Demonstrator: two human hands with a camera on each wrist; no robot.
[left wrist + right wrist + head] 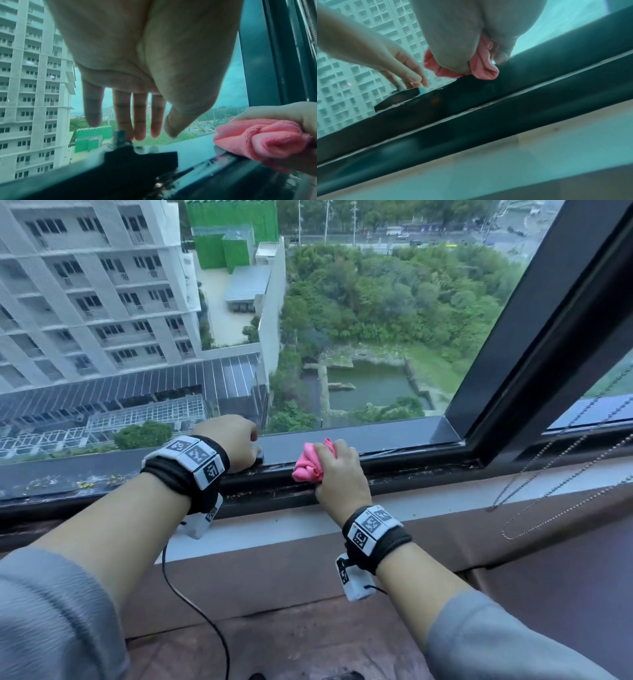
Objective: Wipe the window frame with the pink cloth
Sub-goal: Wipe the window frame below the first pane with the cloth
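Observation:
The dark window frame's bottom rail (404, 455) runs across the head view, with dirt specks in its track. My right hand (342, 474) grips a bunched pink cloth (308, 465) and presses it on the rail; the cloth (485, 70) bulges out of my fist (465, 54). My left hand (236, 440) is just left of it, fingers (139, 121) straight and pointing down against the glass. Its fingertips touch a small black handle (142, 157) on the rail. The cloth (257, 140) lies to the right of that handle.
A slanted dark mullion (548, 320) rises at the right. Bead chains (561, 470) hang in front of the right pane. Below the frame are a white sill (274, 530) and a brown ledge (308, 628). A black cable (191, 604) trails from my left wrist.

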